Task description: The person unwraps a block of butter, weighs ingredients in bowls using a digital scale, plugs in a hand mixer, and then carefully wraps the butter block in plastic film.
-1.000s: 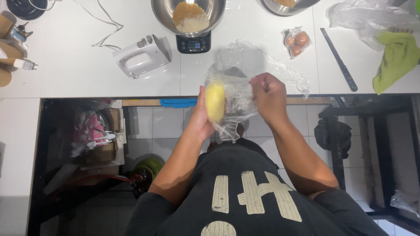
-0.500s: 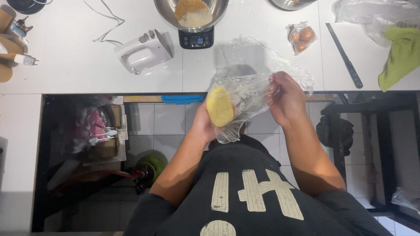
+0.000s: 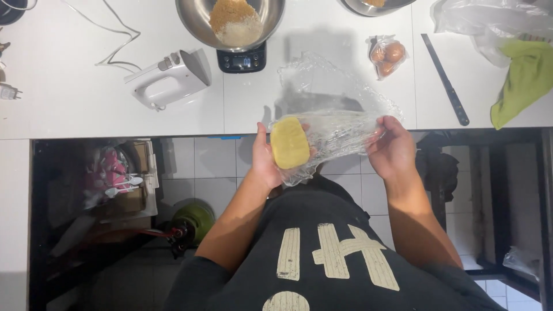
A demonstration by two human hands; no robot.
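A pale yellow block of butter lies in my left hand, held at the front edge of the white counter. Clear plastic wrap trails from the block to the right, and my right hand pinches its loose end, stretching the film away from the butter. Part of the wrap rests crumpled on the counter behind my hands. Just beyond stands a steel mixing bowl with brown and white sugar in it, sitting on a small black digital scale.
A white hand mixer with its cord lies on the counter to the left. A small bag of brown eggs, a long dark knife, a green cloth and a clear bag are at the right. A second steel bowl is at the top edge.
My hands have moved apart: the right hand has pulled the wrap out to the right, and the butter block now lies bare and flatter in my left hand.
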